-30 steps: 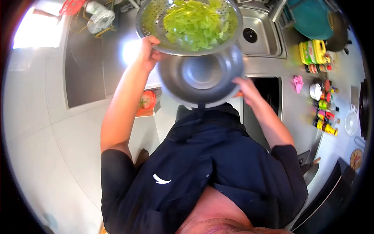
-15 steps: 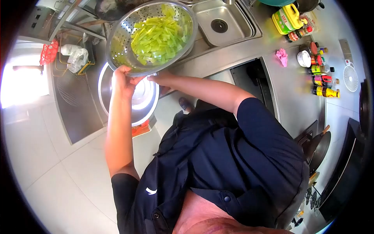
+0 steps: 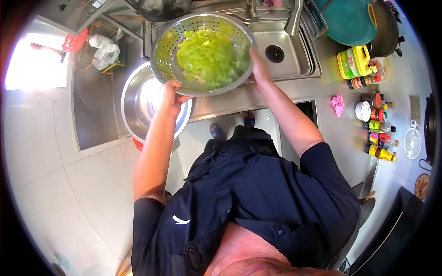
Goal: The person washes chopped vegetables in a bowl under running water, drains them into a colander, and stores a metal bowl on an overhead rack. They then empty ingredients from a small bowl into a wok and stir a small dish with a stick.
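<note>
Over the counter's (image 3: pixel 294 88) front edge, L of sink (image 3: pixel 294 60), colander (image 3: pixel 165 51) w/ cut green veg (image 3: pixel 209 57) is held up, rim clamped by L hand (image 3: pixel 172 98) near-side, R hand (image 3: pixel 261 73) right-side; steel bowl (image 3: pixel 133 103) is partly hidden by it, lower L.

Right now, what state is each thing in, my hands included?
Colander: held, loaded
Green pieces: cut, heaped in the colander
Left hand: gripping the colander's near rim
Right hand: holding the colander's right side
Steel bowl: open side up
Sink: no standing water visible
Pink cloth right of the sink: crumpled
</note>
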Motion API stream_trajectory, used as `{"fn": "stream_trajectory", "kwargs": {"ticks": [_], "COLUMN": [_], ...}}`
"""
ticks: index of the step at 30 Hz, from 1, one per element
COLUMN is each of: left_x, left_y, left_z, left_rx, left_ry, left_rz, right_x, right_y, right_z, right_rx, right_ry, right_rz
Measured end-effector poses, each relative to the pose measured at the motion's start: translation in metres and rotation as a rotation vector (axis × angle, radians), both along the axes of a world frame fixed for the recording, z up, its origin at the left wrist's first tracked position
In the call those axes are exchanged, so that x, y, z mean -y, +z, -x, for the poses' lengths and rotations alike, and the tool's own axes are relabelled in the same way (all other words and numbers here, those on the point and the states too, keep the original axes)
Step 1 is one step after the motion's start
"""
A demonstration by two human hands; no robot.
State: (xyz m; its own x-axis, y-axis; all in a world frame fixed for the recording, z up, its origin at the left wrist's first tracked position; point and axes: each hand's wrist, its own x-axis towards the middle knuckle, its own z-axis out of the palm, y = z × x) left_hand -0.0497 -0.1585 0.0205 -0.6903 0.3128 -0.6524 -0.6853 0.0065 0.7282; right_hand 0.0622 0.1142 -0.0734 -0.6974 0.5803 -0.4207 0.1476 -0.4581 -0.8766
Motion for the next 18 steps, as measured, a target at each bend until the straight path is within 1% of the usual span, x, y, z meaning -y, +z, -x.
{"fn": "stream_trajectory", "kwargs": {"ticks": [1, 2, 4, 5, 6, 7, 8, 9, 10, 11, 12, 13, 14, 15, 16, 17, 18], "left_x": [-0.002, -0.002, -0.002, 0.0, 0.005, 0.003, -0.004, -0.003, -0.001, 0.0, -0.004, -0.007, -0.006, -0.011, -0.014, -0.016, -0.016], "left_y": [-0.001, -0.002, -0.005, -0.012, -0.022, -0.007, 0.008, -0.003, -0.017, -0.022, -0.024, -0.026, -0.029, -0.024, -0.019, -0.013, -0.007], "left_z": [-0.001, -0.002, -0.003, -0.005, -0.009, -0.018, -0.033, -0.032, -0.031, -0.026, -0.02, -0.014, -0.014, -0.019, -0.021, -0.023, -0.025], "left_rx": [-0.003, -0.003, -0.066, -0.063, -0.102, -0.145, -0.147, -0.176, -0.2, -0.146, -0.152, -0.099, -0.037, -0.032, -0.032, -0.072, -0.11], "left_ry": [0.002, 0.01, 0.033, 0.038, 0.083, 0.128, 0.236, 0.227, 0.218, 0.101, 0.109, 0.084, 0.052, 0.135, 0.129, 0.132, 0.136], "left_rz": [0.007, 0.006, 0.063, 0.063, 0.021, -0.021, -0.019, 0.008, 0.037, 0.005, -0.003, 0.003, 0.021, -0.023, -0.024, 0.0, 0.025], "right_x": [-0.003, -0.01, -0.025, -0.022, -0.017, -0.012, -0.01, -0.01, -0.013, -0.018, -0.02, -0.017, -0.015, -0.018, -0.02, -0.021, -0.02], "right_y": [0.006, 0.013, 0.035, 0.05, 0.058, 0.064, 0.065, 0.056, 0.034, 0.007, 0.01, 0.012, 0.012, 0.012, 0.011, 0.01, 0.016], "right_z": [0.004, 0.006, 0.012, 0.014, 0.013, 0.013, 0.015, 0.015, 0.013, 0.012, 0.018, 0.017, 0.016, 0.017, 0.016, 0.016, 0.015], "right_rx": [0.007, 0.007, -0.009, -0.09, -0.089, -0.152, -0.215, -0.232, -0.227, -0.035, 0.144, 0.084, 0.081, 0.084, 0.093, 0.023, 0.028], "right_ry": [-0.025, -0.017, 0.094, -0.003, 0.006, -0.084, -0.179, -0.183, -0.175, -0.136, -0.097, -0.155, -0.146, -0.158, -0.17, -0.201, -0.2], "right_rz": [-0.113, -0.114, -0.199, -0.217, -0.218, -0.34, -0.46, -0.456, -0.455, -0.586, -0.722, -0.633, -0.631, -0.643, -0.656, -0.664, -0.666]}}
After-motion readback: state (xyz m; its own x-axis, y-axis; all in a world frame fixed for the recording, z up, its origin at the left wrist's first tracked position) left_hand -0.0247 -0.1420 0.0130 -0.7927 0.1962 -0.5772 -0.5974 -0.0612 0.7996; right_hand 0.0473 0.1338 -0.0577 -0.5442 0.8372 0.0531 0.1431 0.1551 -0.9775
